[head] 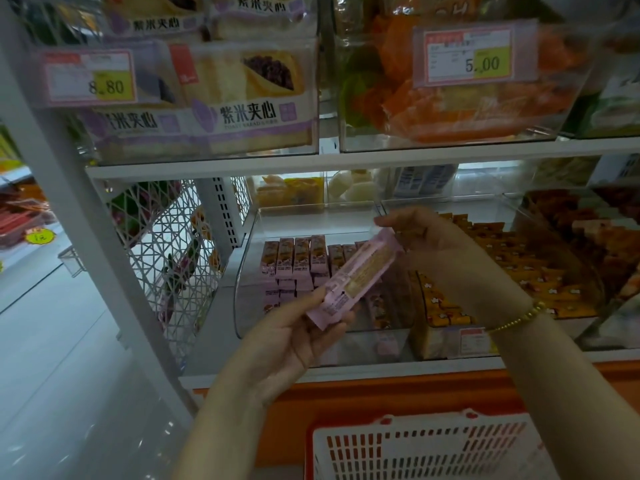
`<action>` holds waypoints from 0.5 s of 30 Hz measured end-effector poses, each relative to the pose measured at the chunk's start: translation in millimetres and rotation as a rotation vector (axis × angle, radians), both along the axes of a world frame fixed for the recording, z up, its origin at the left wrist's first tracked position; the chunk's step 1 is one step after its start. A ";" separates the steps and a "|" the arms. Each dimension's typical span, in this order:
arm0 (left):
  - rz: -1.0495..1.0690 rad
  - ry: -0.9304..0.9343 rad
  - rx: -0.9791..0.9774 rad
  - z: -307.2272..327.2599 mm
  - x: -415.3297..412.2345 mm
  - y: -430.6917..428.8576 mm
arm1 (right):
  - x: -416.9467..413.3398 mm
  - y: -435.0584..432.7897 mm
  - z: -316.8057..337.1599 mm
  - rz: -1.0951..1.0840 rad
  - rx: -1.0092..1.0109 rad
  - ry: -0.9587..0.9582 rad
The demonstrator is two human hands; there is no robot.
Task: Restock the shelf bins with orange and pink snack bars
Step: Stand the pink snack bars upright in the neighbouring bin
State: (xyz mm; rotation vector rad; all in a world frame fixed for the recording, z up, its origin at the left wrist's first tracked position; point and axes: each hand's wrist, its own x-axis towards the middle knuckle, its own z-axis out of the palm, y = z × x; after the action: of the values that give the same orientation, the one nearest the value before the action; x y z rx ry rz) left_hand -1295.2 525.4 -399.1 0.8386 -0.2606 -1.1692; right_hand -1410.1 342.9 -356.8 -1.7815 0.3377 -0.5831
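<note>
Our two bare forearms extend from the lower edge of the view, the left at centre, the right angled in from the right side. Our left hand (pixel 298 337), thumb uppermost, grips the lower end of a pink snack bar (pixel 356 278); our right hand (pixel 426 240), wrist bent, pinches its upper end, the bar slanting between them.
</note>
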 end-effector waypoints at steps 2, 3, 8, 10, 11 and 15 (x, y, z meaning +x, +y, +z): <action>0.121 -0.286 0.111 -2.0 -0.8 -4.2 | 5.8 -3.4 -0.5 -0.096 0.213 0.033; 0.182 -0.469 0.187 -3.2 -3.0 -5.7 | 8.3 -3.8 0.6 -0.084 0.311 0.088; 0.302 -1.277 0.353 -7.3 -15.9 -4.0 | 29.5 4.9 3.8 -0.023 0.186 0.326; 0.291 -1.435 0.417 -10.5 -15.8 -4.2 | 39.1 0.3 1.2 -0.052 0.206 0.294; 0.296 -1.474 0.469 -12.5 -13.4 -4.0 | 43.4 -3.4 -1.8 -0.066 0.193 0.286; 0.157 -1.537 0.794 -21.3 -2.1 2.4 | 65.0 -15.6 -22.3 -0.100 -0.109 0.430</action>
State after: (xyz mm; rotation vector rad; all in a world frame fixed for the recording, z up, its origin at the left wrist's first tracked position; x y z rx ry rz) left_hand -1297.3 527.8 -420.4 2.3206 -0.9730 -0.2019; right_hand -1345.1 327.3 -379.2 -1.9997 0.7035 -0.2859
